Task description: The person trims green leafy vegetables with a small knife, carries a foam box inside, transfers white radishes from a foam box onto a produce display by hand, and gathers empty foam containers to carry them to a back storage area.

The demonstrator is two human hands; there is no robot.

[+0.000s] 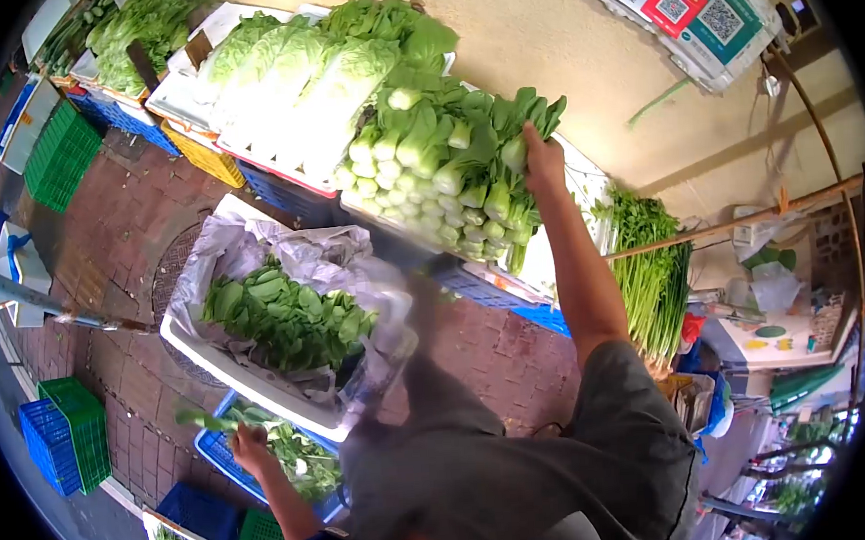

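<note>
At the right end of a pile of bok choy (427,181), my right hand (545,159) is closed round a leafy bok choy (519,141). My left hand (249,442) is low on the left, closed on a green leaf (209,418) above a blue crate (220,446) with leafy greens (301,461) in it. Between the hands stands a white foam box (230,366) lined with crumpled plastic, with dark green leafy vegetables (282,314) inside.
Pale cabbages (293,90) lie left of the bok choy, and long-stemmed greens (650,267) to its right. Green crates (61,154) and a blue crate (49,447) stand at the far left. Payment code signs (679,2) hang by the wall. A thin pole (746,219) crosses the right side.
</note>
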